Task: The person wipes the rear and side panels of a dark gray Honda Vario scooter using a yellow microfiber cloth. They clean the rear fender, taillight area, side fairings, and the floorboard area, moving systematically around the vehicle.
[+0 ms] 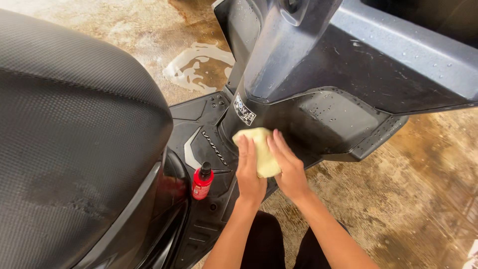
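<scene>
Your left hand (249, 172) lay flat, fingers together and stretched forward, pressing the left edge of a pale yellow cloth (261, 149) against the scooter's inner panel (318, 119). Your right hand (288, 167) lay the same way on the cloth's right edge, fingers straight and close to one another, not curled round anything. The two hands sat just beside each other with the cloth showing between them, bunched into a soft oval pad that reached from above your fingertips down to your palms. The cloth rested low on the dark panel, where it met the floorboard (201, 127), just below and right of a small printed sticker (244, 110). Water drops dotted the panel and the grey bodywork above it. A small red bottle (202, 182) with a black cap stood upright on the floorboard, to the left of your left hand and apart from it, close beside the seat base. The black textured seat (74, 129) filled the left of the view. Beyond the scooter, a patch of white foam (196, 65) lay on the wet, brown-stained concrete floor (413, 189). Your dark trousers showed below your forearms.
</scene>
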